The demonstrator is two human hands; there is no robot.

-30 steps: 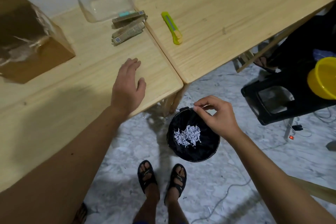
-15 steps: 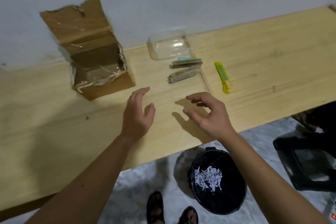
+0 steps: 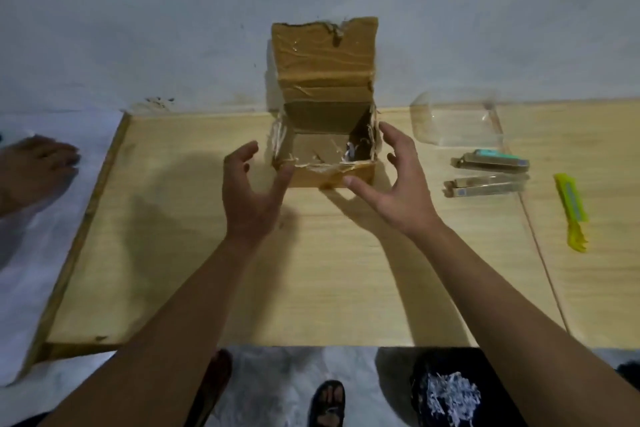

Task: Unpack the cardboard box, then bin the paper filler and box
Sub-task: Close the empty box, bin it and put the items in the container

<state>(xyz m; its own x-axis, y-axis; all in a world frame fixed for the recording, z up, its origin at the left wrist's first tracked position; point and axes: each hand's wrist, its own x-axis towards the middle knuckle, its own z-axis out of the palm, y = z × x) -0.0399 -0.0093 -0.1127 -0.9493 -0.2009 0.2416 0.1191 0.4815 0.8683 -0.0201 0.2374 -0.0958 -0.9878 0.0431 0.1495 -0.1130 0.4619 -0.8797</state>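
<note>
**Head view — box pickup for disposal**

Cardboard box [image 3: 323,163] upright on the wooden table [image 3: 311,270], against the wall, lid flap raised. Interior nearly bare: only a few scraps of paper filler [image 3: 349,151] in the right rear corner and along the torn rim. Left hand [image 3: 247,196] just beside the left wall, fingers spread wide, holding nothing; thumb at the near left corner, contact not clear. Right hand [image 3: 391,180] just beside the right wall, likewise spread wide and bare. Unpacked items [image 3: 488,172], clear plastic cover [image 3: 457,121] and yellow cutter [image 3: 571,208] to the right on the table. Black bin [image 3: 450,392] on the floor below the table edge, shredded paper already inside.

Step in hand, as judged: final stage — box to bin. Next move: close both palms on opposite walls, lift clear, lower over the bin. Caution: loose scraps likely to spill if tipped early.
</note>
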